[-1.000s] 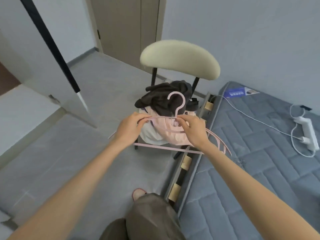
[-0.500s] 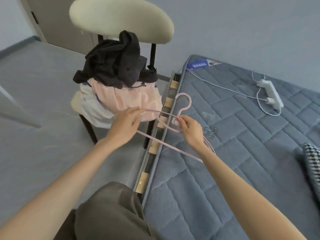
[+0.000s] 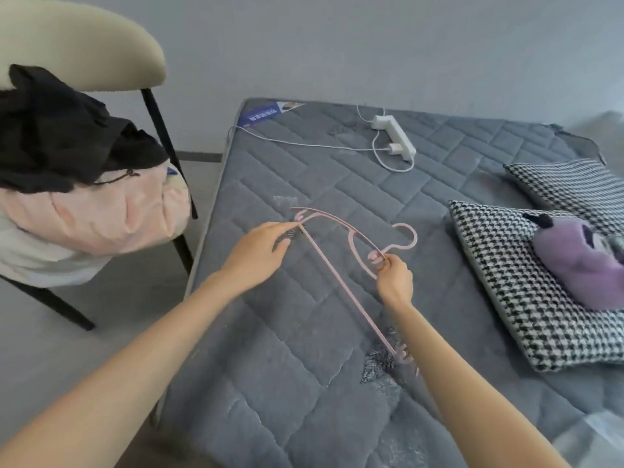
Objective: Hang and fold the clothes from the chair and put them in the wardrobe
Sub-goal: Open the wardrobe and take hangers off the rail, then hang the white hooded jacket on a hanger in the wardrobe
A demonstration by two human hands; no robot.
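A thin pink hanger (image 3: 341,285) hovers low over the grey mattress (image 3: 304,383). My left hand (image 3: 260,255) pinches its left shoulder end. My right hand (image 3: 393,280) pinches its neck just below the hook. At the left stands a chair (image 3: 101,52) with a cream backrest, piled with clothes: a black garment (image 3: 57,143) on top, a pale pink one (image 3: 111,217) under it and a white one (image 3: 37,258) at the bottom. The wardrobe is out of view.
On the mattress lie a white power strip (image 3: 395,135) with a cable, two houndstooth pillows (image 3: 516,298) at the right, and a purple plush toy (image 3: 580,265) on the nearer pillow. Grey floor lies between chair and bed.
Both hands have carried the hanger from in front of the chair rightward over the mattress. My view turned right, so the chair now sits at the left edge.
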